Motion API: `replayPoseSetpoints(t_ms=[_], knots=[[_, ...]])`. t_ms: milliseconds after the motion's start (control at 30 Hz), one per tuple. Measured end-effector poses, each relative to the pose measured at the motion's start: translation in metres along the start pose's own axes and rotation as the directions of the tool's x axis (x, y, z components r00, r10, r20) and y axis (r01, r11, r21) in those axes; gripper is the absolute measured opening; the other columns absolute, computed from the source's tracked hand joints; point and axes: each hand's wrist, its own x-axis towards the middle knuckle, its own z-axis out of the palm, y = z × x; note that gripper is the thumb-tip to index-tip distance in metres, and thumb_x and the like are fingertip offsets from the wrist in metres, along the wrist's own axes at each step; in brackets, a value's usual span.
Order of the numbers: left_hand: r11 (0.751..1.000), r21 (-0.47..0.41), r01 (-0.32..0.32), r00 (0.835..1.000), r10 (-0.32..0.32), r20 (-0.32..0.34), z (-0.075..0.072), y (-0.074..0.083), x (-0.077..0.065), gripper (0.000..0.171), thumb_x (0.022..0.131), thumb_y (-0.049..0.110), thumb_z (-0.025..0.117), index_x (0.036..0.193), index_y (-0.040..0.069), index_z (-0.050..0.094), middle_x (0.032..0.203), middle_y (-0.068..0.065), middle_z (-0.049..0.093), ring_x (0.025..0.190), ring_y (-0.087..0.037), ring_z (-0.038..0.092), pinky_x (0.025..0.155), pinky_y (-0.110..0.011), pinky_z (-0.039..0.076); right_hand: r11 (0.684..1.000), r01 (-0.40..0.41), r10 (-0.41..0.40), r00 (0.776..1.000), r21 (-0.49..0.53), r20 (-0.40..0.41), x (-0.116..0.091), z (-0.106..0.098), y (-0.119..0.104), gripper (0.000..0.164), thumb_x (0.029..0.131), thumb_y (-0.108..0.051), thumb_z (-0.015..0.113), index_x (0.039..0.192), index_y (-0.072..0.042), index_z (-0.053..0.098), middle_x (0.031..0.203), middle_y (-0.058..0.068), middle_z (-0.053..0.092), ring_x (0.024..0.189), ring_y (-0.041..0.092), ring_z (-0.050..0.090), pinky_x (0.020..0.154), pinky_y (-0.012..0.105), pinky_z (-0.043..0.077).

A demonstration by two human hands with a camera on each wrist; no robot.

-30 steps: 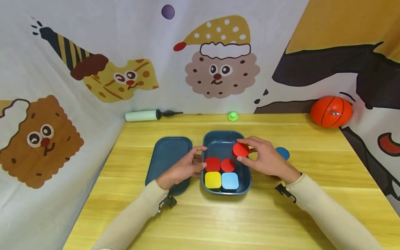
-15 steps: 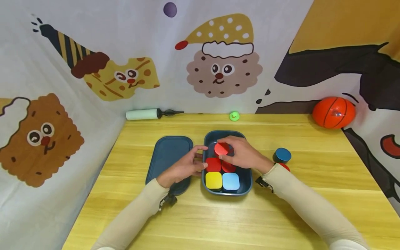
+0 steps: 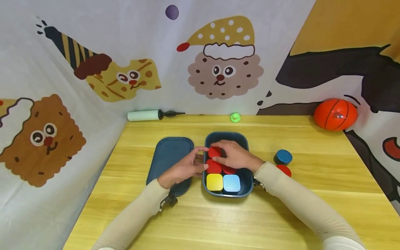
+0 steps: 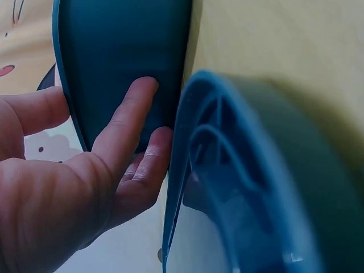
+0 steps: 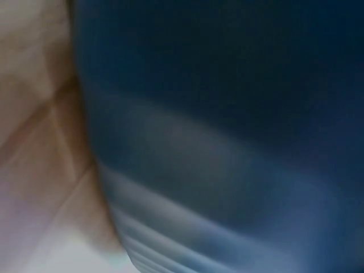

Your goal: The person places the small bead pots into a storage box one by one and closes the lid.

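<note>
In the head view a dark blue box (image 3: 226,136) holds several blocks. My right hand (image 3: 237,156) pinches a red round block (image 3: 214,152) inside it, at the left wall. Just in front lie a red square block (image 3: 214,166) and a second red round block (image 3: 229,169), partly under the hand. Yellow (image 3: 214,182) and light blue (image 3: 231,183) square blocks fill the front. The fingers of my left hand (image 3: 184,168), fairly straight and spread, touch the box's left side; its outer wall (image 4: 125,45) shows in the left wrist view. Blurred blue fills most of the right wrist view.
A dark blue lid (image 3: 170,152) lies left of the box, partly beneath my left hand. Blue (image 3: 283,157) and red (image 3: 284,170) round blocks stand to the right. Along the back are a pump (image 3: 145,115), a green duck (image 3: 235,117) and an orange ball (image 3: 335,115).
My right hand has carried the red round block leftward across the box, from its right side to its left wall. The left hand has stayed at the box's side.
</note>
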Motion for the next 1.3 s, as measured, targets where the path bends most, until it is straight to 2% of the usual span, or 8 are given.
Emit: replayPoseSetpoints(t_ms=[167,333,567,767,967,1067,1200,1300], knots=[[1.000,0.002,0.002,1.000,-0.002,-0.002,0.000,0.000,0.000,0.068,0.107,0.010,0.062,0.163,0.021,0.026,0.150,-0.022,0.045,0.117,-0.031,0.065,0.097,-0.050,0.062,1.000,0.012,-0.012,1.000,0.007,0.009,0.000,-0.001,0.000,0.058,0.097,-0.034,0.078,0.146,-0.006,0.063,0.127,0.007,0.073,0.101,0.018,0.066,0.085,0.032,0.060],[1.000,-0.002,0.001,1.000,-0.001,0.004,-0.001,-0.001,0.000,0.068,0.107,0.010,0.062,0.163,0.020,0.026,0.150,-0.023,0.045,0.117,-0.031,0.066,0.097,-0.050,0.062,1.000,0.011,-0.011,1.000,0.025,-0.010,0.000,-0.005,0.000,0.055,0.098,-0.033,0.076,0.145,-0.006,0.063,0.133,0.010,0.072,0.106,0.021,0.070,0.089,0.037,0.063],[1.000,-0.010,0.003,1.000,-0.003,0.007,-0.001,-0.001,0.002,0.066,0.107,0.010,0.061,0.162,0.023,0.027,0.150,-0.022,0.044,0.115,-0.028,0.066,0.096,-0.049,0.062,0.992,-0.040,0.046,0.998,0.122,-0.046,-0.008,-0.019,-0.004,0.053,0.099,-0.032,0.076,0.144,-0.006,0.063,0.141,0.013,0.067,0.122,0.030,0.071,0.093,0.044,0.064],[1.000,-0.007,0.005,1.000,-0.005,-0.005,-0.001,-0.003,0.003,0.065,0.107,0.010,0.061,0.162,0.023,0.028,0.150,-0.021,0.044,0.115,-0.028,0.066,0.096,-0.049,0.062,0.985,-0.049,0.067,0.992,0.163,-0.106,-0.020,-0.031,-0.006,0.052,0.099,-0.030,0.075,0.143,-0.005,0.063,0.141,0.012,0.067,0.124,0.035,0.069,0.092,0.048,0.064],[1.000,0.008,0.005,1.000,-0.005,-0.019,0.000,-0.003,0.001,0.066,0.106,0.010,0.063,0.161,0.024,0.030,0.149,-0.021,0.045,0.116,-0.030,0.065,0.096,-0.049,0.062,0.978,-0.041,0.079,0.980,0.206,-0.183,-0.038,-0.046,-0.006,0.048,0.100,-0.028,0.075,0.142,-0.008,0.064,0.143,0.013,0.066,0.123,0.037,0.068,0.092,0.051,0.063],[1.000,0.013,0.001,1.000,-0.001,-0.021,0.000,-0.004,0.001,0.066,0.106,0.010,0.063,0.161,0.025,0.030,0.149,-0.020,0.044,0.114,-0.029,0.064,0.095,-0.047,0.062,0.976,-0.053,0.099,0.970,0.209,-0.220,-0.050,-0.054,-0.003,0.047,0.100,-0.028,0.075,0.142,-0.011,0.064,0.142,0.013,0.066,0.117,0.035,0.070,0.091,0.049,0.064],[1.000,0.012,-0.008,1.000,0.008,-0.019,0.000,-0.006,0.002,0.066,0.106,0.009,0.062,0.161,0.025,0.030,0.149,-0.020,0.043,0.112,-0.027,0.064,0.094,-0.046,0.063,0.978,-0.086,0.138,0.950,0.190,-0.279,-0.066,-0.063,0.003,0.045,0.100,-0.025,0.075,0.141,-0.009,0.065,0.138,0.013,0.068,0.112,0.032,0.072,0.088,0.048,0.065],[1.000,0.015,-0.008,1.000,0.008,-0.018,-0.001,-0.006,0.002,0.067,0.106,0.008,0.062,0.162,0.023,0.029,0.149,-0.021,0.043,0.111,-0.027,0.064,0.094,-0.045,0.063,0.979,-0.108,0.160,0.934,0.172,-0.319,-0.078,-0.069,0.009,0.044,0.100,-0.021,0.075,0.140,-0.007,0.065,0.135,0.013,0.070,0.115,0.033,0.070,0.087,0.051,0.064]])
